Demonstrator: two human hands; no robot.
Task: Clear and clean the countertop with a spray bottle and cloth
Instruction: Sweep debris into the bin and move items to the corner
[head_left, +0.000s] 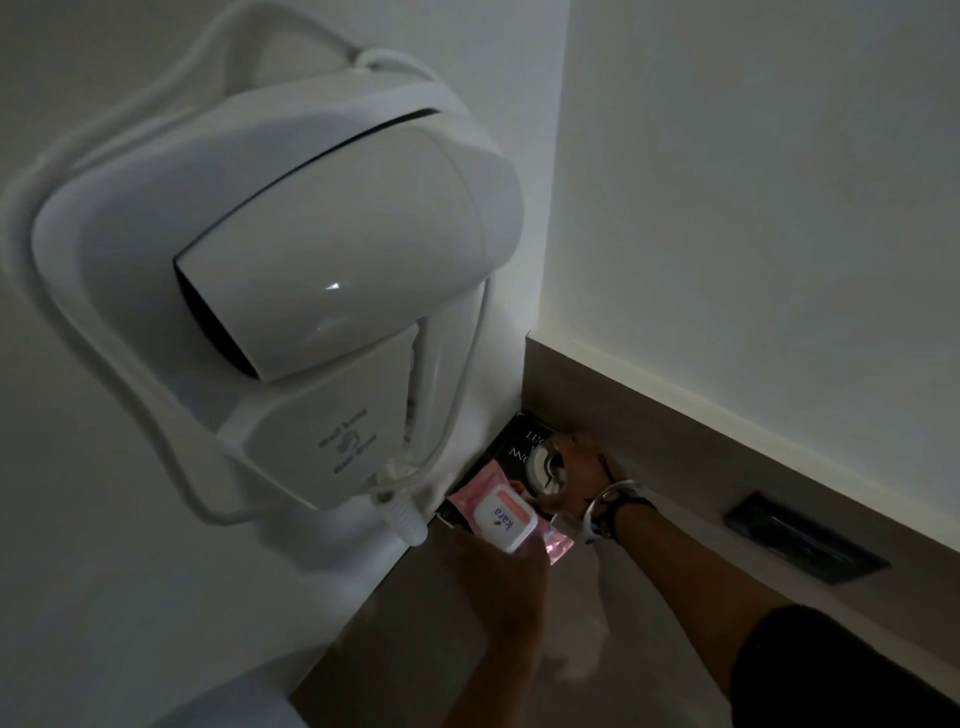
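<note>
Step in hand: clearing phase. Loose items are being lifted out of the corner of the countertop (582, 613); spraying and wiping appear not yet begun.
Left hand (498, 566): closed around the near end of a pink wipes pack (506, 517) with a white flip lid, thumb and fingers wrapped under it. The pack seems raised off the surface, though the dim light leaves this uncertain.
Right hand (576, 478): reaching just beyond the left hand, fingers curled onto a black box (524, 447) with white lettering that lies in the corner. It touches the box; a firm grasp cannot be confirmed. A bangle and a watch sit on the wrist.
Spray bottle and cloth: neither is in view.
Above the left hand: a white wall-mounted hair dryer (291, 249), its coiled cord hanging just beside the pack.
Right of the right forearm: a dark recessed socket panel (805, 540) set in the surface, well apart from both hands.
Next move, judged: carry both items clear of the corner. This calls for keeping the pack away from the cord and securing the box before lifting.
Risk: snagging the cord.
</note>
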